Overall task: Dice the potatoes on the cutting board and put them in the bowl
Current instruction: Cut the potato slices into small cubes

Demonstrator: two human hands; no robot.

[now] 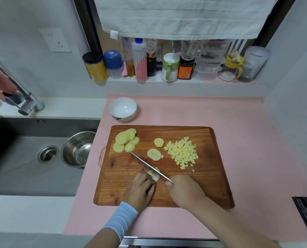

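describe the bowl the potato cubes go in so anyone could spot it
Start at the wooden cutting board on the pink counter mat. Just beyond its far left corner stands the small white bowl, empty. Unlike the steel bowl in the sink, it is white and on the mat.

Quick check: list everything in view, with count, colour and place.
pink mat: one, right of the sink
cutting board: one, brown wood, on the pink mat
potato slices: one pile, yellow, board's far left
loose slices: two, yellow, board's middle
diced potato: one heap, yellow, board's right half
potato piece: one, yellow, under the knife
knife: one, steel, board's near side
white bowl: one, empty, beyond the board
steel bowl: one, in the sink
towel: one, white, hanging at top
bottles and jars: one row, mixed, below the towel
left hand: one, holds the potato piece
right hand: one, grips the knife
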